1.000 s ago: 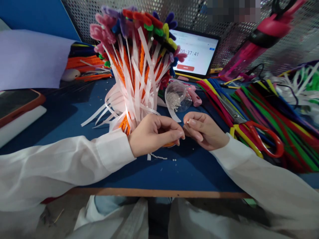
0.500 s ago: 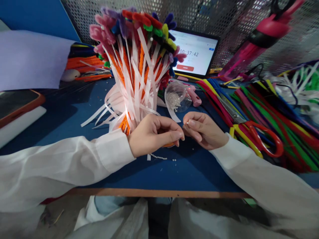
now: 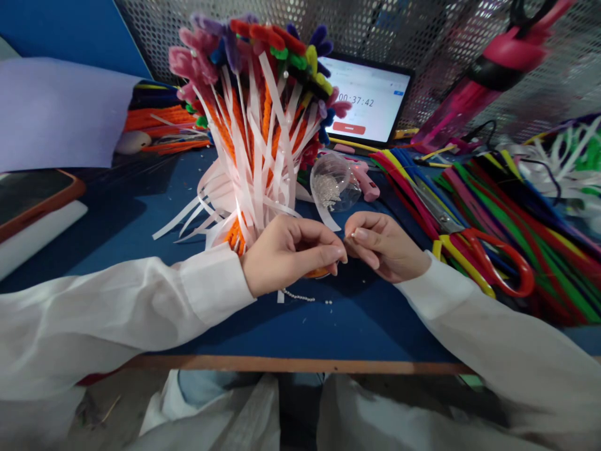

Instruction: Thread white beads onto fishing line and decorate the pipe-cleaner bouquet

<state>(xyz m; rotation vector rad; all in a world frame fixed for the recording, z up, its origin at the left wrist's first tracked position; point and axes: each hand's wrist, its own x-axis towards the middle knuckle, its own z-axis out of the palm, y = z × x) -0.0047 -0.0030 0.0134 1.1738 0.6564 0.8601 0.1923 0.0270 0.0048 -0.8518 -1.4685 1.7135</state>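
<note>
Blue tabletop (image 3: pixel 235 335), brown strip along the front edge (image 3: pixel 305 364). Backdrop is a grey perforated metal panel (image 3: pixel 361 25), round holes all over. Plain blue board (image 3: pixel 56 28) at upper left, its slanted edge meeting the panel. Floor (image 3: pixel 136 391) below is grey and dim, probably bare, too dark to be sure. Lighting's uneven: soft shadows across the tabletop, paler patches on the metal.

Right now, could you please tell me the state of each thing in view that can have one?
Left hand: pinched, contents unclear
Right hand: seemingly pinching a tiny white bead
Bead strand: lying on the table
Clear container: holding small beads
Tablet: lit, reading 00:37:42
Phone: screen dark
Scissors: lying among fuzzy stems
Pink bottle: lid on
Flower bundle: upright
</note>
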